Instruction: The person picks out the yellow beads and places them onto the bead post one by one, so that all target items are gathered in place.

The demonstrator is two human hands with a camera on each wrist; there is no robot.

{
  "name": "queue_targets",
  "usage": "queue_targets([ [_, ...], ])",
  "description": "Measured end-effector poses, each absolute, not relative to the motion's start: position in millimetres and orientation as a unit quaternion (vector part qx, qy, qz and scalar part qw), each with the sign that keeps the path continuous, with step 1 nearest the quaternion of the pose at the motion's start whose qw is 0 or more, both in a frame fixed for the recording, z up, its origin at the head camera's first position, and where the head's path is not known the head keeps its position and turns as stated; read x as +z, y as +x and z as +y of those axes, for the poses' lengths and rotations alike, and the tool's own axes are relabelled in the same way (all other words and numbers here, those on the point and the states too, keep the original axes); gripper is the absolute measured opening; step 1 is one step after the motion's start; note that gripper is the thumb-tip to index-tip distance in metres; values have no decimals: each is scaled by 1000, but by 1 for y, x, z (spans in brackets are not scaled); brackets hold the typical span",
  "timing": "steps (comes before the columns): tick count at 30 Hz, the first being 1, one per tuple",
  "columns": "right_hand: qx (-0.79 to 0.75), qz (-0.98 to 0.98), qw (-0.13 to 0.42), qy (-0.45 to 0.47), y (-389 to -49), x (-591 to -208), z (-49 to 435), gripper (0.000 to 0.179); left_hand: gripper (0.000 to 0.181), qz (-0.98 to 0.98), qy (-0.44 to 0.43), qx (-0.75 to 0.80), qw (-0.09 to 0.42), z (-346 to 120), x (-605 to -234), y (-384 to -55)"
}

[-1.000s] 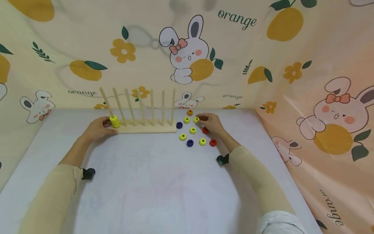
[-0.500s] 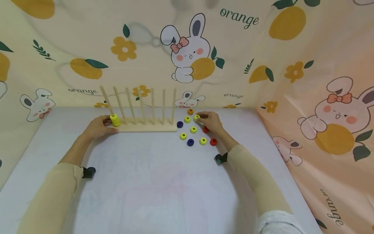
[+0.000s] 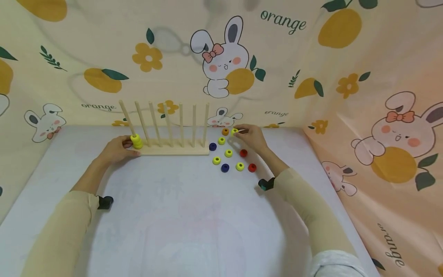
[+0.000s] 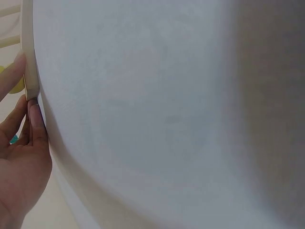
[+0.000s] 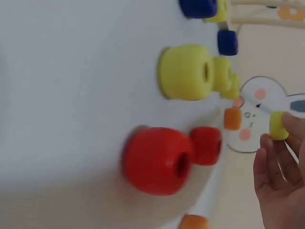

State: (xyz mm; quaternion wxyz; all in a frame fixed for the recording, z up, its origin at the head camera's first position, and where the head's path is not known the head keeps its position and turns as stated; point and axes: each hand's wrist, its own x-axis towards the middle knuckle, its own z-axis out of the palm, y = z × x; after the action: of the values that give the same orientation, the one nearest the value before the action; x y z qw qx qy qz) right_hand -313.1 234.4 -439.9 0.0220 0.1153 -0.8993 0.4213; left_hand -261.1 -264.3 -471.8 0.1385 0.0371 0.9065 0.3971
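My right hand [image 3: 255, 139] pinches a yellow bead [image 3: 234, 131] between thumb and fingertips, raised off the table; the right wrist view shows the same yellow bead [image 5: 278, 126] at the fingertips. At the left, my left hand [image 3: 115, 150] grips the end of a wooden peg rack [image 3: 173, 151], thumb along its front edge. In the left wrist view, fingers [image 4: 37, 117] press against the end of that base. Yellow beads [image 3: 137, 142] are stacked on the leftmost peg, beside the left fingers. The rack's other upright pegs carry no beads.
Loose beads lie right of the rack: several yellow ones [image 3: 228, 153], dark blue beads [image 3: 212, 146], red beads [image 3: 252, 167] and an orange bead [image 3: 225, 132]. A patterned cloth [image 3: 166, 84] hangs behind the white table [image 3: 173, 215], with another side of cloth [image 3: 380, 154] at the right.
My right hand has lifted the yellow bead from among the loose ones and moved back, uncovering a red bead. The left hand stays at the rack's end.
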Motion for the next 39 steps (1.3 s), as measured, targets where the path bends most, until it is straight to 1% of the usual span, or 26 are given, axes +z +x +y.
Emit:
queue_targets([
  [9, 448, -887, 23, 111, -311, -411, 222, 30, 87, 908, 32, 394, 140, -263, -471, -261],
  [16, 461, -875, 35, 146, -308, -394, 213, 29, 87, 908, 32, 395, 138, -263, -469, -259],
  [25, 439, -872, 75, 204, -306, -364, 198, 30, 89, 908, 39, 395, 136, -265, -473, -261],
  [32, 436, -871, 76, 215, -305, -336, 184, 31, 91, 906, 39, 398, 142, -264, -471, -262],
  [39, 429, -863, 83, 253, -308, -319, 170, 30, 89, 907, 32, 396, 140, -263, -471, -261],
])
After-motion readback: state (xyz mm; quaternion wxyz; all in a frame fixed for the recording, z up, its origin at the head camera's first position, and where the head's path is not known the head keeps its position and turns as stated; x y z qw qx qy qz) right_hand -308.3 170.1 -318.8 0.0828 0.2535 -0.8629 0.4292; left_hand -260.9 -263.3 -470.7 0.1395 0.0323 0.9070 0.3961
